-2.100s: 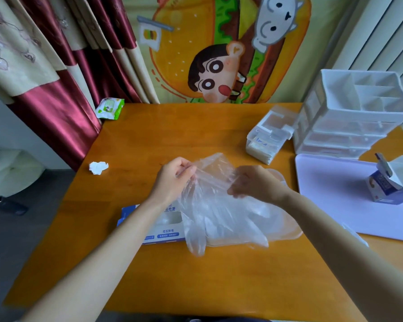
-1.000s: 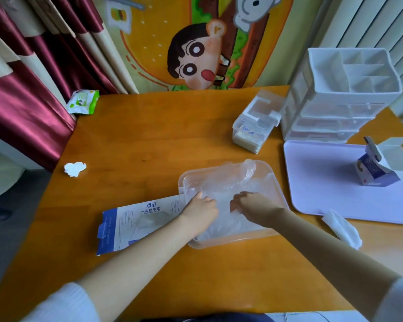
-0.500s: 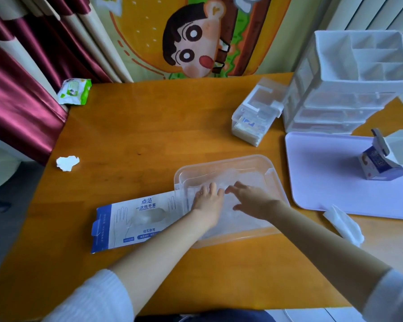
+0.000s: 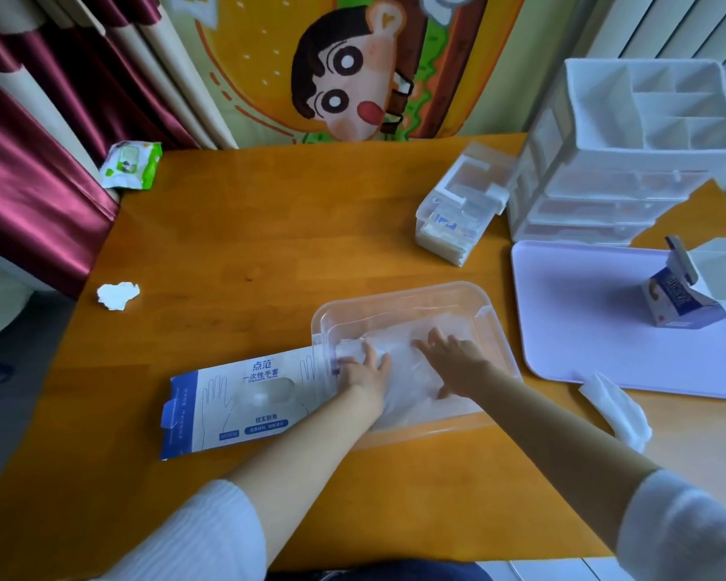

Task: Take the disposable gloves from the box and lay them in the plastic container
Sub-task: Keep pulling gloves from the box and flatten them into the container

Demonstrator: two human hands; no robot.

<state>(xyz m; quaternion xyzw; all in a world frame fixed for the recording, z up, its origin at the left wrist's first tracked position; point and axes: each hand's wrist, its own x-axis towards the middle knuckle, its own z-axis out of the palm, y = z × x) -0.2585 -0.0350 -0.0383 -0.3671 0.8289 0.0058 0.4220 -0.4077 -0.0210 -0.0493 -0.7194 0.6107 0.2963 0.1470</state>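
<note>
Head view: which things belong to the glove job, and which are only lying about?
Job: gloves, plastic container, glove box, left hand, right hand.
Lying about: wipes pack, crumpled paper, drawer organizer, purple tray, small carton, folded tissue.

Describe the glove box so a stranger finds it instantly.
On the wooden table, find the clear plastic container near the front. The glove box lies flat at its left side, the only item printed white and blue with hand outlines.
</note>
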